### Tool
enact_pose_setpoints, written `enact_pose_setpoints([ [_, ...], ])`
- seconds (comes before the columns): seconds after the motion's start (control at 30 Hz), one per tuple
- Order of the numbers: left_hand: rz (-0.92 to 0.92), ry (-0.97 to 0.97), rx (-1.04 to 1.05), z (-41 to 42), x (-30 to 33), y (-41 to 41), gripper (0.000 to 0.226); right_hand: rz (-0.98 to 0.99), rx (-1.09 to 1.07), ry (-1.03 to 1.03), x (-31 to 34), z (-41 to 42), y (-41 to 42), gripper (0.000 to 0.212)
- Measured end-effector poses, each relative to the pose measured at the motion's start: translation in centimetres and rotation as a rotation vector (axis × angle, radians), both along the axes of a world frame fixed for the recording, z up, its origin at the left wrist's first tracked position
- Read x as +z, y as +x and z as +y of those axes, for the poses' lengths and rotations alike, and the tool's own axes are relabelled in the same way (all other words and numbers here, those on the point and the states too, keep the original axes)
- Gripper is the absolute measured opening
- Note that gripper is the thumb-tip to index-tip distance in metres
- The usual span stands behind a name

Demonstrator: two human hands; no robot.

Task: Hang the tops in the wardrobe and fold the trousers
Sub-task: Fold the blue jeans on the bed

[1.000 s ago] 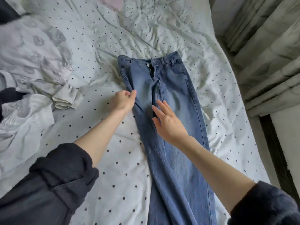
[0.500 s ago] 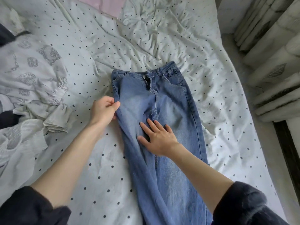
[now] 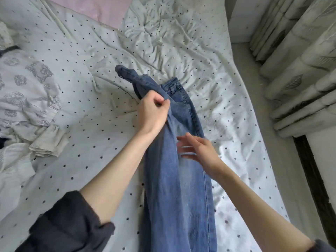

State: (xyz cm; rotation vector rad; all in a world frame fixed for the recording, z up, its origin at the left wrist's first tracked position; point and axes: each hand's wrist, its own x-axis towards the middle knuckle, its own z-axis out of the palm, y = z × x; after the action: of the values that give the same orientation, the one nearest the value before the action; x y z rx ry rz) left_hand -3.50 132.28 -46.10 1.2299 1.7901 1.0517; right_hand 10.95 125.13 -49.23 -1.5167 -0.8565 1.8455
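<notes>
From the head camera, the left hand (image 3: 153, 111) has its fingers (image 3: 160, 102) curled tight round a bunch of denim at the hip of the jeans (image 3: 179, 179), thumb pinching the cloth against them. A second ago the jeans lay flat and open on the bed (image 3: 91, 110), with this hand gripping only the left edge by the waistband; now that side is lifted and carried over toward the right leg, so the waistband corner (image 3: 121, 70) stands up in the air beyond the knuckles and the right pocket and belt loop show just past the fingertips. The right hand (image 3: 200, 151), which half a second ago pressed flat on the crotch, is now off the cloth or barely brushing it, fingers straight and spread, blurred, holding nothing; the exact contact cannot be told. Below both hands the legs run down toward the person, already lying nearly one upon the other. This looks like the lengthwise fold in progress: one leg over the other, the cross folds not yet begun. To the left of the left wrist, well apart, a heap of pale tops (image 3: 27, 99) lies on the bed, still unhung.
</notes>
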Motion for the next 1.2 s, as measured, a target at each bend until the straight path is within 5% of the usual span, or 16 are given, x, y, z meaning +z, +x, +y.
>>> enact_pose_setpoints([
  [0.23,0.088,-0.215,-0.497,-0.8,-4.5,5.7,0.024,0.026,0.038,-0.193,-1.6,-2.7,5.0,0.025],
  [0.4,0.270,-0.072,-0.251,-4.3,-5.2,1.1,0.022,0.095,0.078,-0.280,-2.6,-4.1,5.1,0.023],
  [0.47,0.321,-0.131,-0.162,-5.8,-5.8,-0.9,0.021,-0.031,0.054,-0.230,-2.8,-4.6,4.8,0.015],
  [0.63,0.195,-0.394,-0.091,-9.9,-6.8,-2.5,0.017,-0.503,-0.042,-0.044,-3.6,-5.8,4.8,0.028],
  [0.9,0.177,-0.465,-0.037,-11.8,-7.0,-2.0,0.009,-0.116,0.006,-0.294,-1.5,-8.7,4.3,0.029],
  [1.07,-0.040,-0.494,0.140,-12.8,-7.8,-3.5,0.023,-0.697,0.172,0.055,-1.6,-9.9,4.9,0.041],
  [1.13,-0.075,-0.500,0.165,-13.7,-7.8,-3.6,0.025,-0.735,0.170,0.088,-1.9,-10.3,4.5,0.044],
  [1.2,-0.152,-0.497,0.156,-14.6,-7.6,-3.5,0.021,-0.555,0.078,-0.031,-2.2,-10.9,4.1,0.040],
])
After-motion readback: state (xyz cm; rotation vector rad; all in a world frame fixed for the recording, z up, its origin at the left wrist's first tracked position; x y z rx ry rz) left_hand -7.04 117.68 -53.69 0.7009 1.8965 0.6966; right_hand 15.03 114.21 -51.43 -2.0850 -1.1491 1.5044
